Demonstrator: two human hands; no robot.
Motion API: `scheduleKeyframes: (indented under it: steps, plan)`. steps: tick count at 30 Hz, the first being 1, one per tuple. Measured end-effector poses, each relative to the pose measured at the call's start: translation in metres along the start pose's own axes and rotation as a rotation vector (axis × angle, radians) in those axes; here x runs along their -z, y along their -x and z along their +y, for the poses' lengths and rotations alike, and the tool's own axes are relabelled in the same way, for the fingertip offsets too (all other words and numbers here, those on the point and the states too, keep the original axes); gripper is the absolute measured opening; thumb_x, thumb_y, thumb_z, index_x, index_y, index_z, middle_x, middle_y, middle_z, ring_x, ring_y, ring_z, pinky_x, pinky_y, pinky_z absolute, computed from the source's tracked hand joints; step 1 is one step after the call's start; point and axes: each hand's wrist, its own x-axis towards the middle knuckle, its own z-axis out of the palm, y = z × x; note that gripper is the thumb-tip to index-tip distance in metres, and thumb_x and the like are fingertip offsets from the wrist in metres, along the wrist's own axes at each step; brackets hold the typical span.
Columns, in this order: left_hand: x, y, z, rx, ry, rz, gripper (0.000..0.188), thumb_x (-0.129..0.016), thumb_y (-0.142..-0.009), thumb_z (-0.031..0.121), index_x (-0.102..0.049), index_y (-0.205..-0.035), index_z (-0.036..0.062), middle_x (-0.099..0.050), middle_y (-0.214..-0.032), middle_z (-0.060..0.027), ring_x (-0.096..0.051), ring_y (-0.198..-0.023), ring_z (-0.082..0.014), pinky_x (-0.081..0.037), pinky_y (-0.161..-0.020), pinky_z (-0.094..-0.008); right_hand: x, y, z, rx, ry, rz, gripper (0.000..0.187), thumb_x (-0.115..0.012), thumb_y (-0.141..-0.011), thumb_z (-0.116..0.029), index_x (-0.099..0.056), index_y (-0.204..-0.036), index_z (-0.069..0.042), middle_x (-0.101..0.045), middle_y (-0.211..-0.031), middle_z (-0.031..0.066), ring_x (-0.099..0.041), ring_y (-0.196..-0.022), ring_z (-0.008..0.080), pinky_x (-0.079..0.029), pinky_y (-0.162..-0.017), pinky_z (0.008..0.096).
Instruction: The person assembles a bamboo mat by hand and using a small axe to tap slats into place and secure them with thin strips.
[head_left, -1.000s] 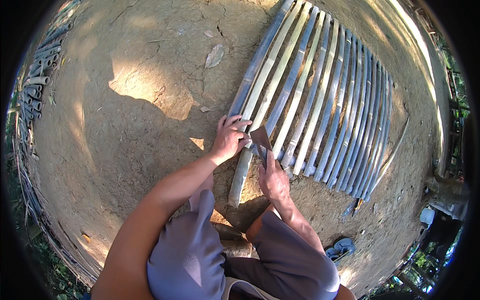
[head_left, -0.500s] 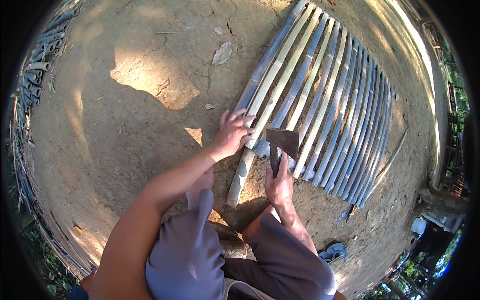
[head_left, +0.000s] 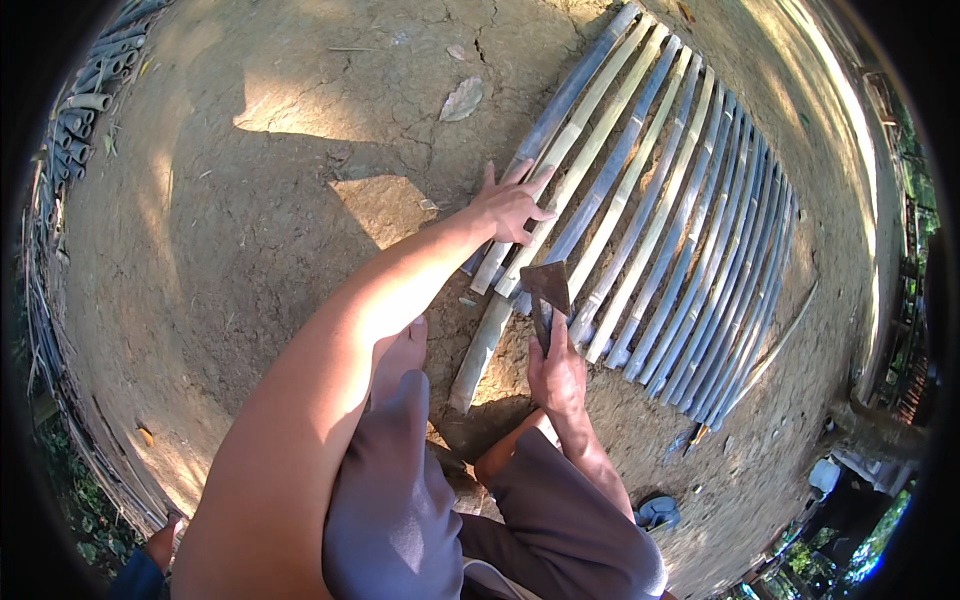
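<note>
My left hand (head_left: 512, 205) lies flat, fingers spread, on the near end of a row of split bamboo slats (head_left: 665, 215) laid side by side on bare earth. My right hand (head_left: 556, 372) grips the handle of a small hatchet (head_left: 546, 288), its dark blade pointing up just below my left hand and touching the slats' lower ends. One pale bamboo piece (head_left: 483, 345) sticks out of the row toward my bare foot (head_left: 397, 352). I am crouching, knees in grey shorts at the bottom.
Cracked dirt ground (head_left: 250, 230) spreads to the left, with a dry leaf (head_left: 461, 99) near the top. Bamboo poles (head_left: 75, 120) are stacked along the left rim. A sandal (head_left: 658, 513) lies at the lower right.
My left hand has slid farther up the slats and opened flat. The hatchet in my right hand stays at the slats' lower ends, blade now more upright.
</note>
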Motion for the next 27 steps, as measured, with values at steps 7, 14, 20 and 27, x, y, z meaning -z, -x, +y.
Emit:
scheduleKeyframes:
  steps: [7, 14, 20, 27]
  plan:
    - [-0.004, 0.007, 0.003, 0.032, 0.002, 0.052, 0.063, -0.091, -0.072, 0.037, -0.071, -0.132, 0.0369, -0.005, -0.175, -0.0036, -0.004, -0.160, -0.0357, -0.009, -0.118, -0.0799, 0.008, 0.009, -0.017, 0.196, -0.281, 0.307, 0.057, -0.068, -0.097, -0.010, -0.042, -0.144, 0.008, -0.071, -0.098, 0.0318, -0.072, -0.086, 0.0503, -0.059, -0.073, 0.0516]
    - [0.004, 0.001, 0.015, 0.059, -0.021, 0.009, 0.061, -0.090, -0.073, 0.036, -0.070, -0.132, 0.0387, -0.006, -0.175, -0.0028, -0.004, -0.160, -0.0345, -0.010, -0.118, -0.0802, -0.024, -0.005, 0.020, 0.100, 0.095, 0.051, 0.057, -0.064, -0.098, -0.017, -0.040, -0.147, 0.002, -0.070, -0.100, 0.0327, -0.071, -0.082, 0.0502, -0.059, -0.069, 0.0566]
    - [-0.002, 0.009, 0.001, 0.059, -0.034, 0.053, 0.062, -0.089, -0.074, 0.038, -0.070, -0.132, 0.0395, -0.005, -0.175, -0.0024, -0.003, -0.161, -0.0343, -0.009, -0.118, -0.0803, 0.005, -0.002, -0.018, 0.379, -0.148, 0.446, 0.061, -0.066, -0.098, -0.007, -0.035, -0.148, 0.010, -0.070, -0.102, 0.0341, -0.074, -0.087, 0.0476, -0.059, -0.074, 0.0479]
    - [0.004, 0.001, 0.013, 0.056, -0.003, 0.013, 0.062, -0.090, -0.072, 0.037, -0.070, -0.131, 0.0405, -0.005, -0.175, -0.0027, -0.003, -0.161, -0.0335, -0.008, -0.119, -0.0793, -0.016, -0.008, 0.011, 0.109, -0.019, 0.022, 0.063, -0.066, -0.098, -0.012, -0.036, -0.152, 0.002, -0.071, -0.094, 0.0317, -0.072, -0.078, 0.0490, -0.059, -0.065, 0.0508]
